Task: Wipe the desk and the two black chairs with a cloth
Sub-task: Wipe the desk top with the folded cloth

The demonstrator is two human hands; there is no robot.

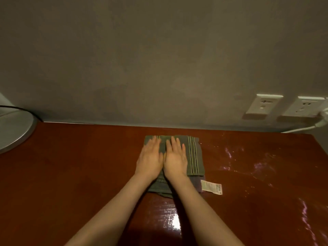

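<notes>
- The cloth [193, 157], olive green with dark stripes near its right edge, lay folded on the reddish-brown surface [79, 166], near the far edge and a little right of the middle.
- The left hand [150, 158] rested palm down on the left part of the cloth. Its grip was wide, with the fingers straight and flat, curled round nothing.
- The right hand [175, 160] lay just beside it, also palm down on the cloth. Its grip was likewise wide and flat, pressing rather than clasping.
- The two hands touched along their inner edges, fingers pointing toward the wall [159, 59].
- A small printed label [211, 187] stuck out from the cloth's near right corner and lay flat on the surface.
- Glossy wet-looking streaks [248, 166] showed on the surface to the right of the cloth and in front of it.
- A round grey base [14, 130] stood at the far left.
- Two white wall sockets [262, 106] sat on the wall at the right, with a white plug [321, 121] and its cable at the right-hand one.
</notes>
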